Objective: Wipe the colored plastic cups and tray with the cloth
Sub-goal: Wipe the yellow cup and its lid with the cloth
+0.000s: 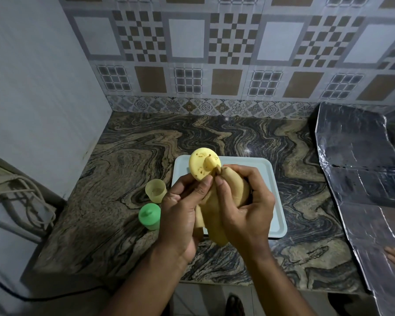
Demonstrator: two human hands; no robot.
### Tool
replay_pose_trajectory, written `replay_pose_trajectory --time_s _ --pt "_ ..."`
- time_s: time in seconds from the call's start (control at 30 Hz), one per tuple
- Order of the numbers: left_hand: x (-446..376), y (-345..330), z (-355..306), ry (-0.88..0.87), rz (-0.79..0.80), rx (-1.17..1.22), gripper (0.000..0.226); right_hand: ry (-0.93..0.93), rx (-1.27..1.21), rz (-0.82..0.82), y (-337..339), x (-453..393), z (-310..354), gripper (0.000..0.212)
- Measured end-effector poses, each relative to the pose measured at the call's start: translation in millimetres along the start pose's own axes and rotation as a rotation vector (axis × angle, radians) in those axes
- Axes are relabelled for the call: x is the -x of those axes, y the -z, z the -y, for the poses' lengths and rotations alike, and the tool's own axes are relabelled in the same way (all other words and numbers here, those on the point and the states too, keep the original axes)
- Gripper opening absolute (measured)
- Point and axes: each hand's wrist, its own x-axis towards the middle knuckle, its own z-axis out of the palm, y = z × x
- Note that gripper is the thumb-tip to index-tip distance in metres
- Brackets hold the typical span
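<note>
At frame centre: left hand [180,208] grips yellow lid [203,166], right hand [244,201] grips cloth [217,206] wiping it; stains remain. Yellow cup [156,190], green cup [149,215], tray [276,215] apparently pending.

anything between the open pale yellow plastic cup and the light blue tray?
Nothing. In the head view only a narrow strip of bare marbled countertop separates the open pale yellow plastic cup from the light blue tray's left edge.

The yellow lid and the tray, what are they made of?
The yellow lid looks like matte plastic: smooth, moulded knob, brown smudges on it. The tray also seems plastic, pale blue with a soft sheen and rounded raised rim, though enamelled metal can't be ruled out.
</note>
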Motion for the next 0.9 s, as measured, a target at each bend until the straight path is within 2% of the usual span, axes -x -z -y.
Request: replay_pose_trajectory --time_s 0.17,0.27,0.37,0.47,0.7,0.9 --pt "-5.1 -0.1 -8.4 0.039 -0.001 0.042 0.025 0.063 0.079 0.097 5.5 3.8 -3.4 0.017" --pt "-5.5 -0.9 -11.4 0.038 0.006 0.052 0.023 0.018 0.008 0.032 15.3 1.6 -2.4 0.019" --pt "-3.8 2.1 -10.2 0.041 0.014 0.038 0.034 0.039 -0.027 -0.014 19.5 -4.3 4.4 0.025" --pt "1.6 2.2 -8.2 0.027 0.099 0.007 0.035 0.088 0.028 -0.002 18.1 -11.8 10.8 0.022" --pt "-1.8 21.0 -16.4 -0.212 0.241 -0.302 0.018 0.126 0.081 0.071 24.5 -31.8 10.1 0.016" --pt "-4.9 36.9 -21.6 -0.205 0.346 -0.458 0.013 0.207 0.215 0.248 35.8 -59.4 3.5 0.019"
